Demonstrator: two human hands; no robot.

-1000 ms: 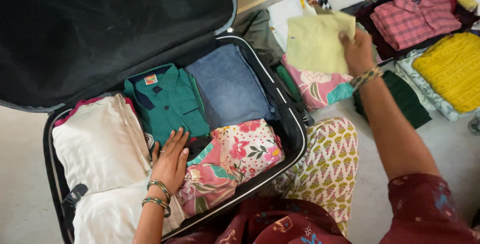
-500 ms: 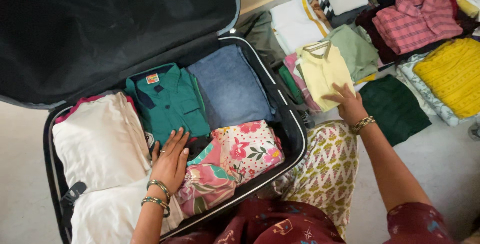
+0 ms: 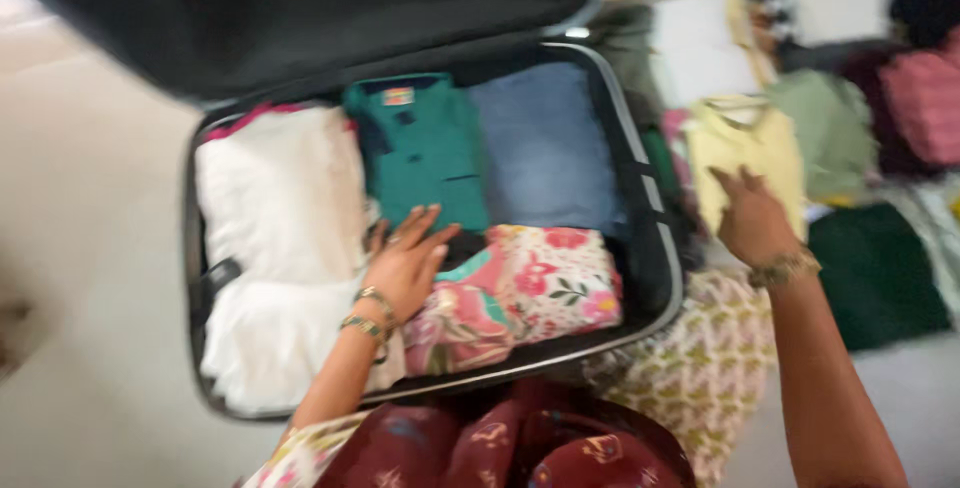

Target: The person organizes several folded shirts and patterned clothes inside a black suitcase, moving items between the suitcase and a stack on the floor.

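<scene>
Teal shirt (image 3: 425, 148), blue jeans (image 3: 545, 148), pink floral cloth (image 3: 520, 293), white stack (image 3: 275, 198), pale yellow top (image 3: 745, 153).

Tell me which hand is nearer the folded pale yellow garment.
Right. The right hand rests on the pale yellow garment, outside the suitcase. The left hand lies inside the suitcase on the packed clothes, well apart from it.
</scene>
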